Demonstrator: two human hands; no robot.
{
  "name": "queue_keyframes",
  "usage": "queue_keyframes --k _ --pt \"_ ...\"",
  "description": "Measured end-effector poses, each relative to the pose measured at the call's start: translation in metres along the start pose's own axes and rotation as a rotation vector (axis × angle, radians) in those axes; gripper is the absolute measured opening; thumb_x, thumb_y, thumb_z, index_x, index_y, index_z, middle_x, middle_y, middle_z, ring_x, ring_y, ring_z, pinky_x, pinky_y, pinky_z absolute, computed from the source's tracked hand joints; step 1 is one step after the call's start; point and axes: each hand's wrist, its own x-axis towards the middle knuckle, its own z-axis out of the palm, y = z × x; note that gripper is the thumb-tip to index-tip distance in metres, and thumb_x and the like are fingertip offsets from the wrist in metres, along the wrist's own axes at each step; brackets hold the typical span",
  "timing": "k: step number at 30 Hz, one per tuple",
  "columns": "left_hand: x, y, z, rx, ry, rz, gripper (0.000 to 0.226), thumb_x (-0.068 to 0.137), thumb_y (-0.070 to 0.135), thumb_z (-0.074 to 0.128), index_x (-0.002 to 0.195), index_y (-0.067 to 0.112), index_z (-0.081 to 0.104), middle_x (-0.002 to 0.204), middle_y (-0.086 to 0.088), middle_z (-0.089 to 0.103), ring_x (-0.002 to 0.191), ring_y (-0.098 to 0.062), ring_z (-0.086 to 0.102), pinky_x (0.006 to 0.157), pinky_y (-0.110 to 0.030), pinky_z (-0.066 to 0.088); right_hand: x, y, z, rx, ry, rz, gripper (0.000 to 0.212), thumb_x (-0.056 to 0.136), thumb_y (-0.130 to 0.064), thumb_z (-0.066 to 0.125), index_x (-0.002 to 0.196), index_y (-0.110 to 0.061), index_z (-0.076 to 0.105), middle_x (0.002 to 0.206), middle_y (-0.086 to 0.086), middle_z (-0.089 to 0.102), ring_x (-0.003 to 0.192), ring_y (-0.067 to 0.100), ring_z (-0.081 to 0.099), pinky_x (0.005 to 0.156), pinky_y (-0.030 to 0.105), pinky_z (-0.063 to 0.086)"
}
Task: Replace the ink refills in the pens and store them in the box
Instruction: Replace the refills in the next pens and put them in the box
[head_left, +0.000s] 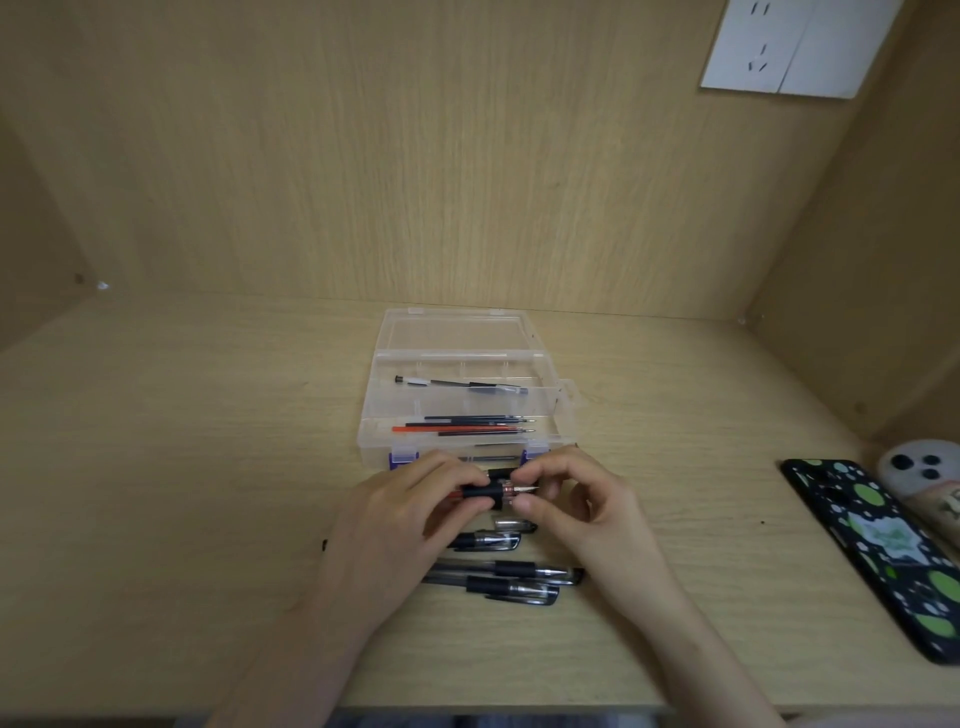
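Note:
A clear plastic box (563, 410) lies open at the middle of the desk. Its back compartment holds one pen (457, 383), and its front compartment holds several loose refills (467, 426), dark ones and a red one. Just in front of the box, my left hand (395, 525) grips a pen (485, 492) with a black grip and a red refill inside. My right hand (587, 512) pinches the pen's tip end between thumb and fingers. Several more pens (501, 571) with black grips lie on the desk under my hands.
A phone (878, 551) in a black case with green and white dots lies at the right edge of the desk, beside a pale object (919, 465) with dark spots. Wooden walls close in the back and both sides. A white socket plate (789, 44) is on the back wall.

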Motion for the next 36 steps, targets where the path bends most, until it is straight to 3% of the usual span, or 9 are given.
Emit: queue_keyframes --k 4,6,11,14,19,23,29,33,36 --pt "0.000 0.001 0.000 -0.003 -0.001 -0.008 0.026 0.090 0.044 0.050 0.096 0.025 0.066 0.092 0.017 0.062 0.074 0.001 0.059 0.059 -0.021 0.048 -0.001 -0.001 0.001 0.037 0.015 0.029 0.022 0.073 -0.025 0.076 0.093 -0.029 0.070 0.083 -0.010 0.064 0.072 0.004 0.049 0.069 0.011 0.037" --pt "0.000 0.001 -0.001 0.000 -0.010 -0.012 0.026 0.090 0.045 0.050 0.095 0.026 0.066 0.091 0.018 0.061 0.073 0.001 0.058 0.059 -0.020 0.047 0.000 -0.001 0.001 -0.012 0.015 0.005 0.010 0.075 -0.022 0.075 0.083 -0.026 0.071 0.079 -0.009 0.064 0.072 0.006 0.051 0.070 0.014 0.038" --pt "0.000 0.000 0.001 0.001 -0.005 -0.005 0.026 0.091 0.044 0.050 0.096 0.025 0.066 0.092 0.017 0.062 0.074 0.001 0.059 0.060 -0.021 0.048 -0.002 -0.003 0.000 0.029 0.002 0.044 0.024 0.071 -0.024 0.077 0.093 -0.031 0.070 0.083 -0.009 0.065 0.072 0.004 0.050 0.069 0.012 0.038" --pt "0.000 0.001 0.000 -0.016 -0.014 -0.013 0.024 0.091 0.044 0.050 0.096 0.026 0.065 0.092 0.018 0.061 0.075 0.002 0.058 0.061 -0.020 0.048 -0.001 -0.004 0.001 -0.001 -0.001 0.020 0.010 0.075 -0.021 0.075 0.083 -0.026 0.072 0.082 -0.007 0.066 0.075 0.008 0.052 0.072 0.014 0.039" --pt "0.001 0.002 -0.001 -0.015 -0.024 -0.013 0.031 0.092 0.045 0.045 0.097 0.024 0.066 0.089 0.018 0.062 0.072 0.003 0.057 0.060 -0.017 0.047 -0.002 -0.006 -0.002 0.043 0.052 0.034 0.013 0.070 -0.019 0.077 0.080 -0.027 0.073 0.069 -0.009 0.057 0.062 0.001 0.045 0.061 0.010 0.034" --pt "0.001 0.003 -0.004 -0.046 -0.007 -0.037 0.034 0.093 0.045 0.044 0.098 0.021 0.068 0.086 0.017 0.063 0.068 0.007 0.052 0.060 -0.011 0.044 -0.002 -0.006 -0.006 0.085 0.114 0.050 0.014 0.067 -0.029 0.073 0.081 -0.028 0.073 0.069 -0.004 0.056 0.064 0.010 0.045 0.060 0.017 0.037" --pt "0.002 0.004 -0.004 -0.071 0.009 -0.034 0.031 0.092 0.042 0.047 0.098 0.020 0.069 0.087 0.015 0.065 0.072 0.003 0.059 0.061 -0.016 0.048 -0.006 -0.010 -0.023 0.061 0.155 0.097 0.016 0.068 -0.034 0.071 0.082 -0.026 0.072 0.072 0.012 0.055 0.056 0.011 0.044 0.051 0.017 0.034" --pt "0.002 0.005 -0.005 -0.070 0.016 -0.050 0.030 0.091 0.042 0.049 0.096 0.020 0.069 0.086 0.015 0.065 0.072 0.002 0.060 0.059 -0.019 0.048 -0.008 -0.006 -0.035 0.155 0.238 0.182 0.019 0.070 -0.033 0.070 0.084 -0.020 0.071 0.070 0.006 0.055 0.054 0.021 0.040 0.046 0.023 0.034" --pt "0.002 0.005 -0.005 -0.066 0.013 -0.055 0.030 0.091 0.043 0.049 0.096 0.021 0.069 0.084 0.015 0.065 0.071 0.003 0.060 0.057 -0.020 0.049 -0.009 -0.005 -0.037 0.401 0.222 0.226 0.014 0.069 -0.026 0.073 0.079 -0.017 0.070 0.073 0.004 0.067 0.059 0.017 0.053 0.050 0.023 0.042"
